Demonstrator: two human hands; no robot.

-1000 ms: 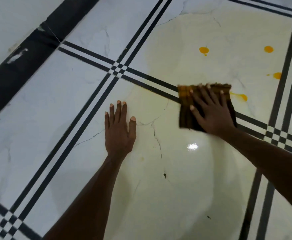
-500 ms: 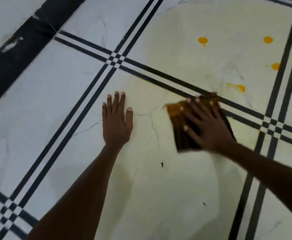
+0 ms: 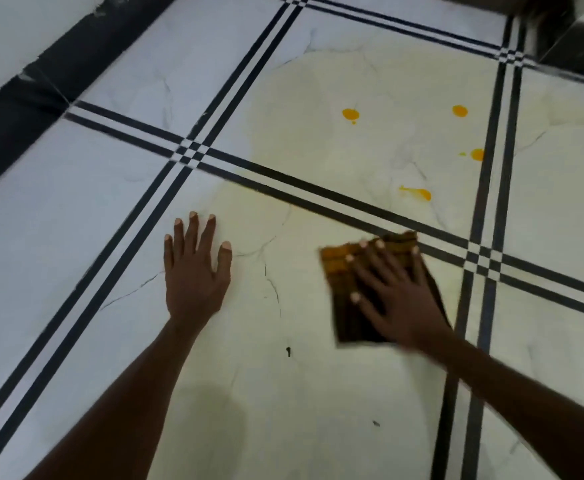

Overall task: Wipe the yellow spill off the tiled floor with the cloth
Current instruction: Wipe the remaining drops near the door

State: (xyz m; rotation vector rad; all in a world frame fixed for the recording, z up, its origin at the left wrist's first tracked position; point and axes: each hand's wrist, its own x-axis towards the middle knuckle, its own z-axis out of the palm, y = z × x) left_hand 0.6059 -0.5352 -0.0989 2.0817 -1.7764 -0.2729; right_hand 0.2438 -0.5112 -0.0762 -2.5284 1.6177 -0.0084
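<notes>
My right hand (image 3: 396,292) lies flat on a folded brown and yellow striped cloth (image 3: 344,299) and presses it to the white tiled floor (image 3: 76,209), just below a black double tile line. Several yellow spill drops remain on the tile beyond that line: one (image 3: 350,114), another (image 3: 459,110), a third (image 3: 477,154) and a streak (image 3: 418,193) nearest the cloth. A pale yellowish smear covers the tiles around them. My left hand (image 3: 195,271) rests flat on the floor, fingers spread, left of the cloth and holding nothing.
A black skirting strip (image 3: 41,81) runs along the wall at the upper left. Black double lines (image 3: 488,209) cross the floor in a grid. A dark edge (image 3: 581,39) sits at the top right corner. Small dark specks (image 3: 288,351) lie on the near tile.
My right hand has dragged the cloth back toward me, off the tile line and away from the yellow streak, then slightly right. My left hand stays planted. The view has tilted up.
</notes>
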